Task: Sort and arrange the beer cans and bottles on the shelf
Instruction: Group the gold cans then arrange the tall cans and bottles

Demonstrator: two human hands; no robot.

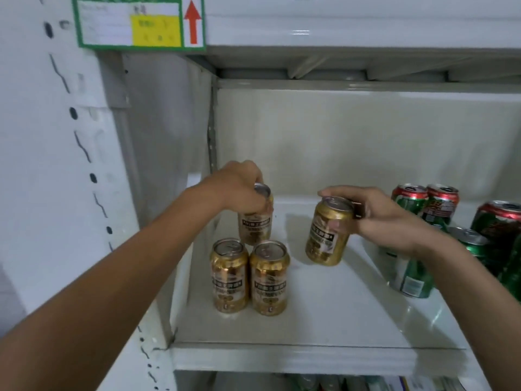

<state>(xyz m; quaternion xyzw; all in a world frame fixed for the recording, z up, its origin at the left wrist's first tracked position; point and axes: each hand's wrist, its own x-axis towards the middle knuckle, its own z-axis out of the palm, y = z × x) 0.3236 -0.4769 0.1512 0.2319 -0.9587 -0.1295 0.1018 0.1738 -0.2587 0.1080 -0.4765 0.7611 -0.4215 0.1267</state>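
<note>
A white metal shelf (324, 320) holds two groups of cans. At the left, two gold cans (249, 277) stand upright side by side near the front, touching each other. Just behind them, the left hand (239, 187) comes down from above and curls its fingers round the top rim of a third gold can (255, 227), which stands upright or close to it; whether its base rests on the shelf cannot be told, because the front pair hides it.

To the right, the right hand (377, 213) grips a fourth gold can (328, 235) near its top, the thumb lying across the label and the fingers wrapped over the rim. This can tilts, its top leaning toward the right, and its lower edge is at or just above the shelf surface, well apart from the left group.

Farther right, a cluster of green cans with red tops (428, 204) stands toward the back and along the right side. One green can (411, 280) sits nearer the front, partly hidden behind the right wrist.

Above, on the edge of the upper shelf, a green-bordered price label (132, 22) carries a yellow patch and a red arrow pointing up; its print is too blurred to read.
</note>
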